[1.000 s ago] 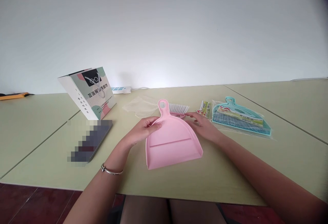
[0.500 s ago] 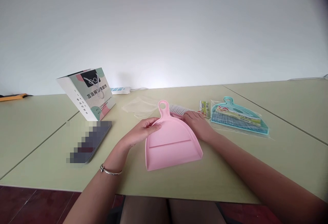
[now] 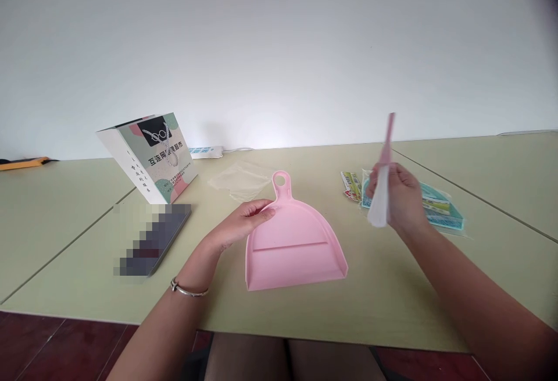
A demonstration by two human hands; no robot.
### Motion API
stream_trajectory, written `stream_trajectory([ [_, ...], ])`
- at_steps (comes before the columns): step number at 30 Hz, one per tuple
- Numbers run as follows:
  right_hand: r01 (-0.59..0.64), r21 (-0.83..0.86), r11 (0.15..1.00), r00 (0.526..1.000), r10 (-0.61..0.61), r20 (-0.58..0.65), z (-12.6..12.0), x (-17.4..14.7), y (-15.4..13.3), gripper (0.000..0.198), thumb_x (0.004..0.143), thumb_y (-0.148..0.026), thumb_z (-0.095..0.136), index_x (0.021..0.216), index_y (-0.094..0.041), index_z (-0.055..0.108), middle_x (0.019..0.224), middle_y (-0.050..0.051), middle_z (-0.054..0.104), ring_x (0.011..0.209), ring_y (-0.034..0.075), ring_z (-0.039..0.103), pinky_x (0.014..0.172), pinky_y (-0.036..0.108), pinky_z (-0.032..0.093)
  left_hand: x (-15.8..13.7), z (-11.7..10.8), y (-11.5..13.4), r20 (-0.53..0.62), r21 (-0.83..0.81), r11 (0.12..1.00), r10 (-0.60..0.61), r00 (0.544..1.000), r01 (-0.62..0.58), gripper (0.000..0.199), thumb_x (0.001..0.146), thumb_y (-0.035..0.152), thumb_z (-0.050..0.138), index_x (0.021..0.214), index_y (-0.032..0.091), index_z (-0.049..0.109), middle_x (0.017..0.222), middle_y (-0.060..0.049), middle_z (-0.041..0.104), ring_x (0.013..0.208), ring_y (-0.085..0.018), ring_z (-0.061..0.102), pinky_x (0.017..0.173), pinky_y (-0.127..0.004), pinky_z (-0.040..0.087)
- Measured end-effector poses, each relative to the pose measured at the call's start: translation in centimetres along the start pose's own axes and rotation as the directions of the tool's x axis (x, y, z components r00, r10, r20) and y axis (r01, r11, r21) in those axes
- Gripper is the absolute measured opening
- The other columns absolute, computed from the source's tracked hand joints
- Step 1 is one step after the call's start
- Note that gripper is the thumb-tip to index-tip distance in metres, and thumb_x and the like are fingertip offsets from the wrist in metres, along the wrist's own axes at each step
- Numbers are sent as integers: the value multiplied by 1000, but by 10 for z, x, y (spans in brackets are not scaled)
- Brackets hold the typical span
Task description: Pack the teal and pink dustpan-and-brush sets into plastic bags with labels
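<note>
A pink dustpan (image 3: 296, 230) lies on the table, its looped handle pointing to the wall. My left hand (image 3: 244, 223) grips its upper left edge, thumb on top and fingers partly hidden behind the rim. Off to the right, my right hand (image 3: 403, 192) is closed around a pink brush with white bristles (image 3: 380, 198). The brush is raised upright above the table, slightly blurred, its pink part up and its bristles down. Behind that hand lies a teal dustpan set (image 3: 451, 216) in clear wrapping, partly covered by the hand.
A paper bag (image 3: 163, 160) with rope handles stands at the left, and a dark pixelated flat object (image 3: 161, 241) lies before it. Clear plastic film (image 3: 239, 180) is behind the pink dustpan. A green label card (image 3: 351, 183) sits beside the teal set.
My right hand has lifted the brush from behind the pink dustpan and moved it right, turning it upright. My left hand stays on the dustpan, which has shifted very slightly.
</note>
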State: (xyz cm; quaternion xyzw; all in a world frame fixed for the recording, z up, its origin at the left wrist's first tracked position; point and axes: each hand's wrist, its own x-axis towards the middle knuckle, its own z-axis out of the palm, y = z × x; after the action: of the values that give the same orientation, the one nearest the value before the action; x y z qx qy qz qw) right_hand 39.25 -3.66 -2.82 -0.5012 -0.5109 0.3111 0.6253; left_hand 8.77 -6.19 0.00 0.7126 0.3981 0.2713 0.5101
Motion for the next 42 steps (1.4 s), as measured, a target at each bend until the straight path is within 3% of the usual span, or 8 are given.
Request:
stream_trajectory([
  [2,8,-40,999,999,-10,-41,20,-15,-9,38,77,-62,50,69,-25,45,61,-2,43,53,15,40,51,30,35,1,-1,-3,-16,-12,1000,-5,1000,5,36,83,49,51,97,20,65,94,-3,65,95,-22,56,83,-33,42],
  [9,198,-320,927,940,-87,329,71,-59,-23,27,85,-47,43,73,-24,52,70,1,59,67,18,55,62,29,41,5,0,-11,-89,-87,996,-17,996,9,44,83,52,50,111,20,62,105,-5,65,103,-24,55,90,-36,40],
  [17,167,-352,921,963,-76,259,77,-63,-14,24,88,-45,42,80,-23,48,83,5,61,83,23,63,69,31,42,8,9,-9,5,-81,995,58,998,-57,36,78,44,62,103,17,61,101,-5,62,96,-21,56,82,-31,42],
  [24,299,-441,846,954,-253,163,79,-58,-1,18,83,-41,48,83,-23,47,90,8,53,90,25,52,77,39,44,10,18,-10,26,-111,993,32,999,-29,28,77,39,63,94,17,58,86,-1,58,79,-15,54,71,-26,40],
  [28,127,-364,923,958,-19,287,70,-50,-3,26,81,-45,51,94,-22,50,100,7,59,92,22,56,78,37,45,11,17,-8,3,-34,999,42,999,-42,28,82,44,53,76,17,53,71,3,48,66,-12,45,63,-24,34],
  [32,-64,-264,962,780,214,588,64,-48,-12,34,86,-49,46,103,-24,60,107,4,66,103,24,58,87,37,44,11,11,-10,49,18,1000,2,999,-2,32,82,47,51,71,17,50,69,4,43,65,-11,42,63,-24,32],
  [36,-105,-153,983,704,182,687,72,-57,-14,42,85,-49,50,116,-23,60,118,4,64,111,25,56,93,38,43,10,7,-13,57,45,994,-98,994,96,32,78,49,53,77,17,56,76,1,50,71,-14,46,68,-27,35],
  [42,-42,-170,985,758,142,636,87,-69,-13,42,84,-48,51,117,-24,61,123,3,61,115,25,54,99,39,39,13,10,-15,-124,42,989,-135,983,141,47,75,61,49,73,15,58,64,0,51,62,-15,48,61,-28,36],
])
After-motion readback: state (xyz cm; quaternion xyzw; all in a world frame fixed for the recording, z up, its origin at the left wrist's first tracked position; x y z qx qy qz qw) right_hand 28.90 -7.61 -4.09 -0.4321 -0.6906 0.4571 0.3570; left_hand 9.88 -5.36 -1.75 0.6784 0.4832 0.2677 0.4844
